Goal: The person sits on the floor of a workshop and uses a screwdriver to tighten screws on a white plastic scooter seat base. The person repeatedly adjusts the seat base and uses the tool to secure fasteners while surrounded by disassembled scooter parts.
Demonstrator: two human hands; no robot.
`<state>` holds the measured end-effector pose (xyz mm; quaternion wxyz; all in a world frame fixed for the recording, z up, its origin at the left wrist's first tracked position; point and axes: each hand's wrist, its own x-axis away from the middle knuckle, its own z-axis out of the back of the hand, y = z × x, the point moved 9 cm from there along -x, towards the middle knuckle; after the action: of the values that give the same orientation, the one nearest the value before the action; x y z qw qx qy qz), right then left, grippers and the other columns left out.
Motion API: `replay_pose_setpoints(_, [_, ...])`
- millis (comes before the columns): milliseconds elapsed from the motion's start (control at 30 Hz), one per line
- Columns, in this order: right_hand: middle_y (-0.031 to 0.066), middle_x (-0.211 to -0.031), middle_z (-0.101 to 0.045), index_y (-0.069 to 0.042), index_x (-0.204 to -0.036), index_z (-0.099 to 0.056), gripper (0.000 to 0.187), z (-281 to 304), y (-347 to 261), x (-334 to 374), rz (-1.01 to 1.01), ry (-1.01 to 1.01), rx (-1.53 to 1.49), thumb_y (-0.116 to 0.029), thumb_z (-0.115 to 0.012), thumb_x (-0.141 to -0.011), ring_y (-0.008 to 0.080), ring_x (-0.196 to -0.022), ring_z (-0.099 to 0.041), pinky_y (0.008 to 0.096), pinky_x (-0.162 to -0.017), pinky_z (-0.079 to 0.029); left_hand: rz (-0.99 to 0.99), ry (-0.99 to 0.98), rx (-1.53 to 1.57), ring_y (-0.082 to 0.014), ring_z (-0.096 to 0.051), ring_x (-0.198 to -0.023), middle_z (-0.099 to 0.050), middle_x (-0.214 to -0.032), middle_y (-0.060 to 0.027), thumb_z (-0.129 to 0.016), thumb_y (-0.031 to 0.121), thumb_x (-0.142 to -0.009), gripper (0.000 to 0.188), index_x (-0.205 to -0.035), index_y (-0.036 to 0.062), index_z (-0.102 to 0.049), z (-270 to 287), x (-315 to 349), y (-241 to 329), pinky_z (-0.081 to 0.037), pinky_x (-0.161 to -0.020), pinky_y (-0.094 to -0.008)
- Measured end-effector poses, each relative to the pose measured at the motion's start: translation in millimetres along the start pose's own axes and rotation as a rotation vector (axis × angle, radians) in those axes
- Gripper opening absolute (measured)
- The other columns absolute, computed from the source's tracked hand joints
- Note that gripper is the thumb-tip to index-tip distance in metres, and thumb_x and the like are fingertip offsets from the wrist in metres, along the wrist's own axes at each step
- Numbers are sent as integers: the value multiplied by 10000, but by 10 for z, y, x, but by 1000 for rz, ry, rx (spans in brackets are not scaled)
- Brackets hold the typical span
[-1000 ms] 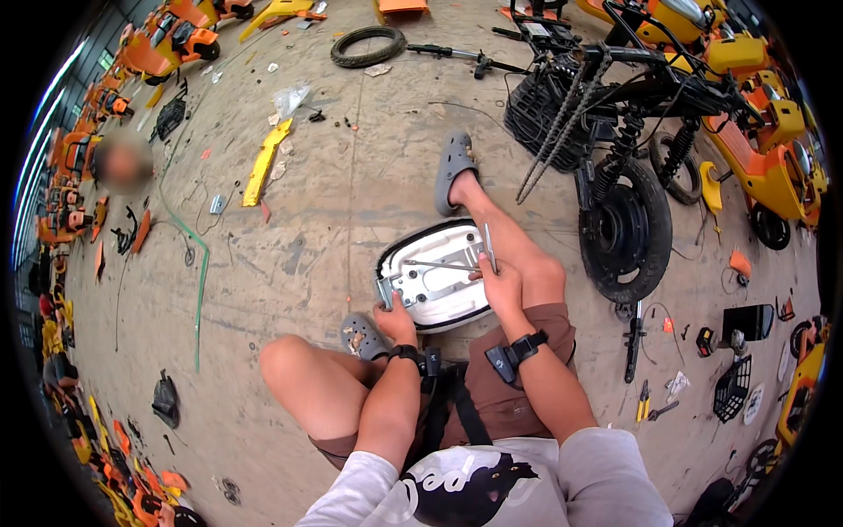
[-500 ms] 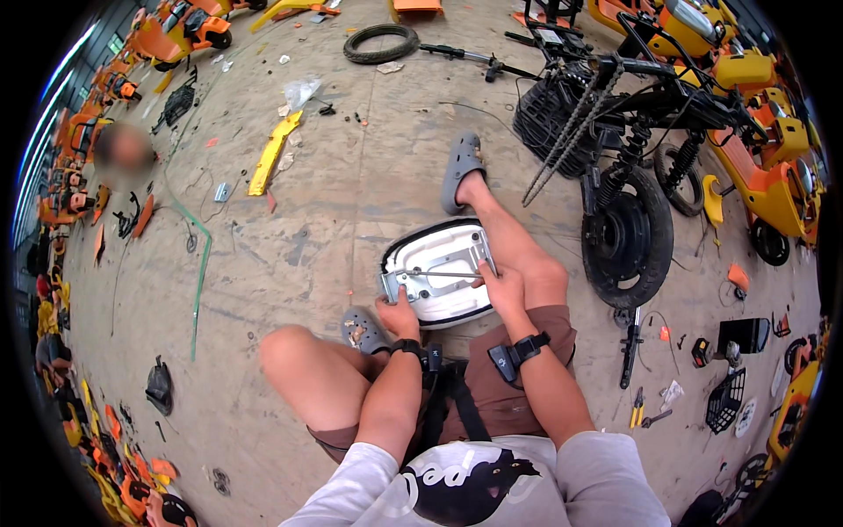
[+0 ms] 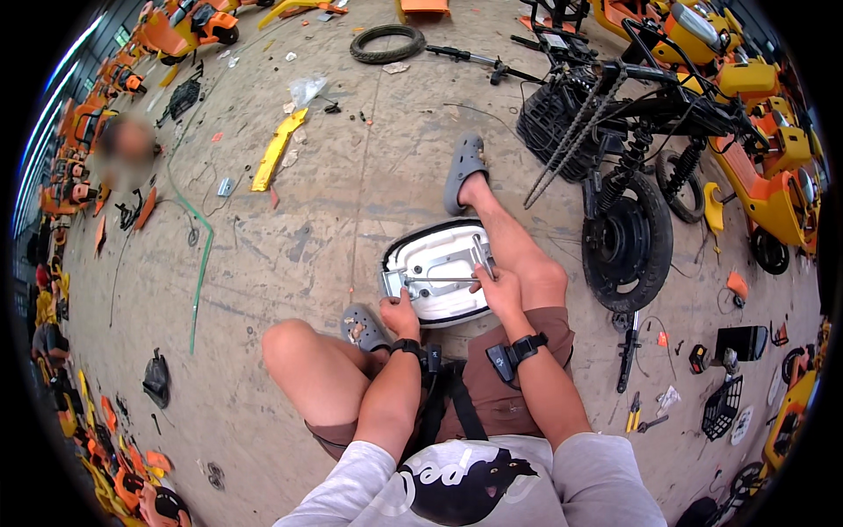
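Note:
An upturned scooter seat (image 3: pixel 439 307), white inside with a black rim, lies between my legs. A silver metal bracket (image 3: pixel 393 284) is at its left end, and a metal plate sits in its middle. My right hand (image 3: pixel 499 290) is closed around the handle end of a long T-handle wrench (image 3: pixel 443 279), whose thin shaft lies level across the seat toward the left. At the seat's lower left edge, my left hand (image 3: pixel 399 314) grips the seat, its thumb by the shaft's tip and the bracket. The fingers beneath are hidden.
A stripped scooter frame with a black wheel (image 3: pixel 625 237) and hanging chain stands at right. Pliers (image 3: pixel 633 413), a black basket (image 3: pixel 723 407) and a shock absorber (image 3: pixel 628 351) lie lower right. A yellow panel (image 3: pixel 279 149), green strap (image 3: pixel 204 263) and tyre (image 3: pixel 387 44) lie farther off.
My right hand and the wrench handle have shifted slightly, and the shaft sits a little lower on the seat. The left hand stays at the seat's edge. The whole view has tilted a little.

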<state>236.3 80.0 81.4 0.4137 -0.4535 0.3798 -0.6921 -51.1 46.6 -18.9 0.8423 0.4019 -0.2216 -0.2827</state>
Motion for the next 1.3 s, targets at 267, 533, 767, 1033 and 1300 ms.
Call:
replay_pose_setpoints(267, [61,-607,-678,27,-830,-728,447,-37,48,-60,38,-28,-6,-387,-594,-932,116,-595,-580,289,-602,-468,43,-148,635,-145,-490,-506,-561,-581,-86,-668,294,-890,405,-670,-19,-535,-96,-440,1432,-429,-505,-340])
replay_pose_setpoints(533, [58,-567,-642,29,-859,-710,432,-119,-111,-73,72,-53,-60,-379,-597,-943,80,-517,-519,248,-514,-388,-498,-607,626,-107,-559,-594,-616,-686,-41,-653,271,-898,269,-797,26,-605,920,-508,3723,-435,-562,-251])
replay_pose_setpoints(767, [41,-560,-627,36,-850,-695,421,-142,-123,-19,74,-50,24,-352,-574,-964,63,-538,-497,244,-505,-357,-536,-745,463,-105,-583,-650,-641,-748,-48,-659,296,-892,307,-914,-10,-650,806,-312,3544,-473,-613,-251])
replay_pose_setpoints(1033, [47,-562,-609,59,-836,-678,391,49,-427,125,97,30,77,-302,-595,-963,62,-527,-497,235,-501,-364,-1000,-476,133,-244,-640,-684,-668,-774,-146,-651,286,-862,325,-969,-21,-655,899,-195,3621,-508,-646,-353])
replay_pose_setpoints(1300, [41,-614,-626,52,-915,-682,294,-169,-1145,173,352,-123,240,-231,-610,-955,54,-527,-457,252,-470,-344,-1122,-818,-369,-384,-648,-853,-671,-894,-224,-677,234,-837,370,-1105,-16,-625,593,100,3378,-512,-751,-446])
